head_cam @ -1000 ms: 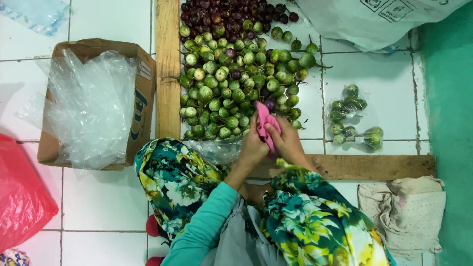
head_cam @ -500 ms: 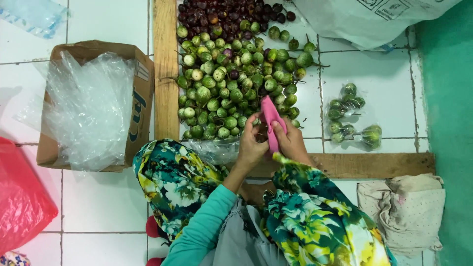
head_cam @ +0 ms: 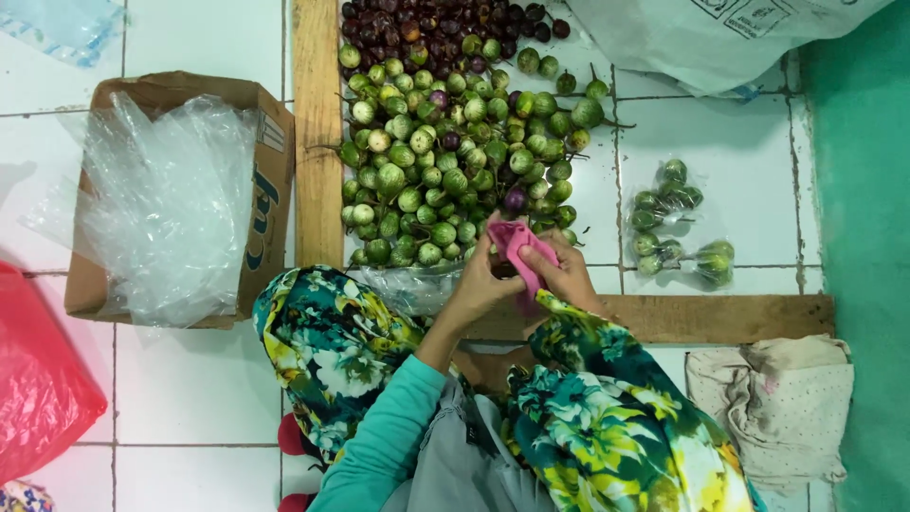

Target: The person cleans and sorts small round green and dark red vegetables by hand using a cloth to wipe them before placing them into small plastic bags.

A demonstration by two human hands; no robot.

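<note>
A large heap of small round green eggplants (head_cam: 445,161) lies on the white tiled floor, with dark purple ones (head_cam: 427,24) at its far end. At the heap's near edge, my left hand (head_cam: 479,283) and my right hand (head_cam: 572,275) are close together, both gripping a crumpled pink cloth (head_cam: 521,248). Whether the cloth wraps an eggplant is hidden. A clear plastic bag (head_cam: 408,289) lies just left of my left hand. My left arm wears a teal sleeve, my right a floral one.
A cardboard box (head_cam: 270,190) full of clear plastic bags stands at left, beside a wooden plank (head_cam: 318,133). Another plank (head_cam: 701,318) runs right of my hands. Two filled bags of green eggplants (head_cam: 678,228), a beige cloth (head_cam: 768,403), a red bag (head_cam: 38,379) and a white sack (head_cam: 720,38) lie around.
The pink cloth, held up over the heap's edge before, is now bunched lower between my hands. Both hands have drawn slightly back towards me.
</note>
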